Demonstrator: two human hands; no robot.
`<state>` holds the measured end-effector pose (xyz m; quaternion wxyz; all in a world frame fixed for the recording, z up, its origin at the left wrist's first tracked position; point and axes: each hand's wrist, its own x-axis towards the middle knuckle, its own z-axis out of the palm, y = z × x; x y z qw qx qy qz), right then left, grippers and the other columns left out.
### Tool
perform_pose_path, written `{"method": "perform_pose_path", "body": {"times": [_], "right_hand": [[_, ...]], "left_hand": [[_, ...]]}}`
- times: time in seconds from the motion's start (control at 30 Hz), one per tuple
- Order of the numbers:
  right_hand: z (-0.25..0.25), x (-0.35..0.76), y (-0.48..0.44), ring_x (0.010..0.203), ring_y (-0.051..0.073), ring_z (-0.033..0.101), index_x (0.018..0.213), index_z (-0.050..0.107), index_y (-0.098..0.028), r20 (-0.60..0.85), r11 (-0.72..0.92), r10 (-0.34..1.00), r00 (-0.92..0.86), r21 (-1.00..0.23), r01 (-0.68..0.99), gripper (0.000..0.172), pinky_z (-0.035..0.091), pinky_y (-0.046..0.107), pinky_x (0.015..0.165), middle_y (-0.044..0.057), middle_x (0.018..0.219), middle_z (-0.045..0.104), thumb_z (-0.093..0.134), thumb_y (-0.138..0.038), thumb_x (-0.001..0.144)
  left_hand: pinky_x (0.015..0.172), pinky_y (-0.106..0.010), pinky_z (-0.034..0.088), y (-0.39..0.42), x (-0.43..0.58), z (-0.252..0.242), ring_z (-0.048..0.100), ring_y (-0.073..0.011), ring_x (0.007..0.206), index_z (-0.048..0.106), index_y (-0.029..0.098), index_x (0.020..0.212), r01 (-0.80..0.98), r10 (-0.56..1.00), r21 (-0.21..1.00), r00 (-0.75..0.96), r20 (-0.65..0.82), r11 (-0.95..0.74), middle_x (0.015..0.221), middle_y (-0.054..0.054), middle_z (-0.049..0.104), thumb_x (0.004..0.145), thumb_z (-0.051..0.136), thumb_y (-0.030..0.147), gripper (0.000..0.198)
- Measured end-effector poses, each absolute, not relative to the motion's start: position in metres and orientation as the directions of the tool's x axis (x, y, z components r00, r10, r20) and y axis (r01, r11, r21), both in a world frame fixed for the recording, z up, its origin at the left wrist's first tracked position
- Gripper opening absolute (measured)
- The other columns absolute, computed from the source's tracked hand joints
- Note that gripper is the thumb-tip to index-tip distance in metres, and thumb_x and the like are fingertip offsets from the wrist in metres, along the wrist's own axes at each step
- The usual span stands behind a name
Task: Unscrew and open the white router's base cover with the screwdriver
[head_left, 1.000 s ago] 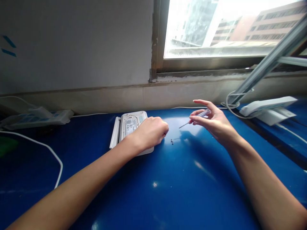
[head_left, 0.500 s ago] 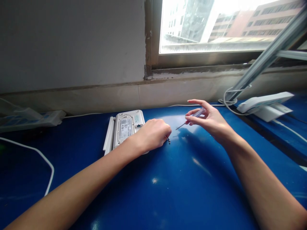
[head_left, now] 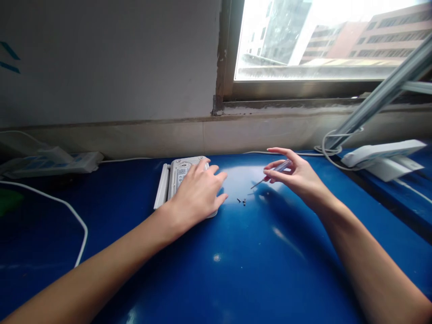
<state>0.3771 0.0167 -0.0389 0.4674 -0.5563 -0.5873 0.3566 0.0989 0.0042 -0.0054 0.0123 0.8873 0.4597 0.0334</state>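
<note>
My left hand (head_left: 201,188) is open, fingers spread, over a white router-like device (head_left: 178,167) with a vented, labelled face up; whether the palm touches it I cannot tell. Along the device's left side runs a white flat bar (head_left: 162,186), perhaps an antenna. Several small dark screws (head_left: 244,202) lie on the blue tabletop just right of my left fingertips. In my right hand (head_left: 286,168) is a screwdriver (head_left: 280,168) with a clear purplish handle, held between thumb and fingers with the index finger raised. Its thin tip points down-left, above the table near the screws.
A white power strip (head_left: 77,163) sits at the back left, with a white cable (head_left: 72,208) curving in front. At the right stand another white power strip (head_left: 384,150) with plugs and a slanted metal post (head_left: 378,96) wrapped in cable. A wall and window close off the back.
My left hand has let go of a screw, opened and moved left over the device. The screws now show on the table. My right hand keeps the screwdriver in nearly the same pose.
</note>
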Motion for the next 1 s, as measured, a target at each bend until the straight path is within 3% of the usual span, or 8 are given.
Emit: {"method": "perform_pose_path", "body": {"times": [0.1,0.17,0.33,0.4,0.5,0.63,0.77,1.0], "right_hand": [[-0.040,0.375,0.017,0.072,0.027,0.080,0.136,0.064,-0.025,0.154,0.127,0.987,0.052,-0.932,0.340,0.075,0.065,0.037,0.067,0.005,0.089,0.080,0.095,-0.047,0.071],[-0.041,0.371,0.017,0.072,0.028,0.080,0.135,0.065,-0.025,0.173,0.144,0.984,0.050,-0.924,0.355,0.073,0.066,0.037,0.067,0.005,0.089,0.080,0.094,-0.049,0.072],[-0.040,0.349,0.012,0.073,0.029,0.080,0.131,0.067,-0.024,0.306,0.240,0.944,0.121,-0.893,0.380,0.069,0.069,0.041,0.071,0.005,0.086,0.079,0.093,-0.053,0.073],[-0.040,0.335,0.006,0.076,0.029,0.080,0.136,0.063,-0.026,0.373,0.282,0.914,0.160,-0.867,0.410,0.071,0.069,0.041,0.072,0.005,0.089,0.079,0.091,-0.052,0.076],[-0.039,0.312,-0.005,0.086,0.027,0.079,0.145,0.056,-0.029,0.466,0.348,0.874,0.137,-0.798,0.491,0.068,0.068,0.043,0.081,0.004,0.097,0.078,0.085,-0.045,0.085],[-0.037,0.292,-0.020,0.082,0.024,0.077,0.143,0.058,-0.030,0.512,0.451,0.854,-0.086,-0.649,0.613,0.052,0.067,0.042,0.083,0.003,0.096,0.076,0.074,-0.035,0.094],[-0.033,0.290,-0.027,0.076,0.021,0.074,0.151,0.053,-0.032,0.444,0.490,0.861,-0.249,-0.587,0.645,0.060,0.066,0.038,0.076,0.002,0.094,0.074,0.071,-0.029,0.095],[-0.023,0.313,-0.020,0.069,0.021,0.070,0.151,0.055,-0.032,0.393,0.429,0.893,-0.219,-0.601,0.674,0.064,0.064,0.037,0.070,0.001,0.089,0.073,0.074,-0.033,0.091]], "left_hand": [[0.118,-0.071,0.036,-0.006,0.085,0.000,0.025,-0.0580,0.156,0.050,0.020,0.160,0.937,0.934,0.048,0.349,-0.080,-0.347,0.170,-0.024,0.036,0.093,0.065,0.059,0.080],[0.121,-0.072,0.031,-0.009,0.073,0.004,0.019,-0.0592,0.158,0.035,0.025,0.168,0.947,0.931,0.083,0.322,-0.170,-0.312,0.175,-0.021,0.026,0.088,0.067,0.060,0.093],[0.131,-0.065,0.012,-0.002,0.025,0.022,0.012,-0.0403,0.165,0.020,0.049,0.169,0.835,0.757,0.197,0.549,-0.354,-0.513,0.178,0.001,0.024,0.071,0.077,0.027,0.115],[0.133,-0.057,0.018,0.000,0.006,0.024,0.010,-0.0336,0.167,0.021,0.055,0.166,0.794,0.694,0.254,0.607,-0.386,-0.553,0.180,0.007,0.016,0.071,0.073,0.013,0.116],[0.131,-0.060,0.021,0.002,-0.014,0.014,0.003,-0.0368,0.167,0.021,0.057,0.165,0.781,0.725,0.297,0.622,-0.296,-0.549,0.181,0.007,-0.002,0.081,0.076,0.020,0.108],[0.129,-0.062,0.025,0.006,-0.027,-0.008,0.012,-0.0411,0.165,0.029,0.047,0.167,0.789,0.793,0.328,0.589,-0.158,-0.520,0.181,-0.004,0.009,0.086,0.083,0.049,0.098],[0.130,-0.056,0.025,0.010,-0.035,-0.013,0.019,-0.0381,0.165,0.037,0.045,0.164,0.736,0.760,0.365,0.641,-0.105,-0.570,0.180,-0.003,0.017,0.085,0.085,0.044,0.093],[0.131,-0.050,0.026,0.013,-0.040,-0.004,0.025,-0.0339,0.164,0.040,0.045,0.163,0.704,0.723,0.386,0.680,-0.122,-0.597,0.178,-0.001,0.024,0.080,0.086,0.029,0.096]]}}
